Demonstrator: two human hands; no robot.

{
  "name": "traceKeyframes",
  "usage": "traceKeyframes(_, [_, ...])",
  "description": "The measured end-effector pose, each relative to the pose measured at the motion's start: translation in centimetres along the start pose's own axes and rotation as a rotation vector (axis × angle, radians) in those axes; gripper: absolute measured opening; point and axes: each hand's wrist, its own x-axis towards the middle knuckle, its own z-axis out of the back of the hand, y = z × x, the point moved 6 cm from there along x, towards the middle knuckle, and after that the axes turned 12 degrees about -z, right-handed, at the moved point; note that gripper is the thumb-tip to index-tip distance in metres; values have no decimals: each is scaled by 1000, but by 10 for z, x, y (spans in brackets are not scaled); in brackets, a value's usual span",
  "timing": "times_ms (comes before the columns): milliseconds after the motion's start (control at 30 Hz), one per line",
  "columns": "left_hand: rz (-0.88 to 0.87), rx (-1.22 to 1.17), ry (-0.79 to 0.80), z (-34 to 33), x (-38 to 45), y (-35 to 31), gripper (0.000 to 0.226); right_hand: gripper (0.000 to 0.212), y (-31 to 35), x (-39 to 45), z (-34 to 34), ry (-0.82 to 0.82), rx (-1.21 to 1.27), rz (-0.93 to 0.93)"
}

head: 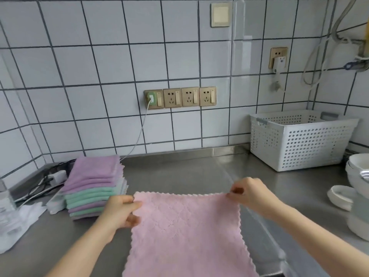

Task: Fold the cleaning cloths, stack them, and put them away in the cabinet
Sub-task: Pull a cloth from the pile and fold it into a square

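1. Pink cloth (185,234) hangs nearest you, spread flat and square between your hands above the steel counter (179,168); its lower edge runs out of view, so whether it touches the counter cannot be told.
2. Your left hand (119,210) pinches the top left corner and your right hand (251,194) pinches the top right corner — hands well apart, each clamped on the cloth, the top edge pulled nearly straight.
3. Expect it to handle light and limp: a soft, fluffy pile with a faint embossed pattern and a scalloped edge. It will sag wherever you let go, so the corners are the right places to hold, and it should not slip from a pinch.
4. For the fold, judge it best to bring corner to corner and smooth the crease on the counter — the metal looks slick and hard.
5. Folded stack (93,186) sits on the counter just left of your left hand, purple and mint cloths layered with edges slightly ragged.
6. White perforated basket (299,140) of rigid plastic stands at the back right; white bowls (357,172), glossy and breakable, crowd the right edge.
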Motion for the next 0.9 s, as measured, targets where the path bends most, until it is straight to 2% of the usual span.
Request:
traceKeyframes(100, [47,-237,-61,-2,18,14,28,15,11,21,-14,17,158,-81])
traceKeyframes(200, [-53,-142,-56,-2,33,19,50,26,15,39,-25,-14,365,-188])
traceKeyframes(300, [-225,157,148,-15,4,13,75,44,24,27,-49,-22,66,-15])
traceKeyframes(400, [-423,404,455,-41,-51,19,69,34,34,-26,-82,102,-47,262])
traceKeyframes(500, [-495,689,667,-58,-96,38,58,29,40,-78,-108,219,-42,453])
traceKeyframes(600, [-589,802,647,-59,-107,47,63,53,40,-95,-114,199,-67,485])
traceKeyframes(733, [-635,852,580,-57,-110,46,83,64,36,-104,-113,167,-149,520])
traceKeyframes(833, [-683,845,526,-56,-111,36,78,45,40,-112,-108,44,-195,626])
traceKeyframes(900, [-755,945,468,-55,-112,31,57,24,40,-117,-106,-12,-226,691])
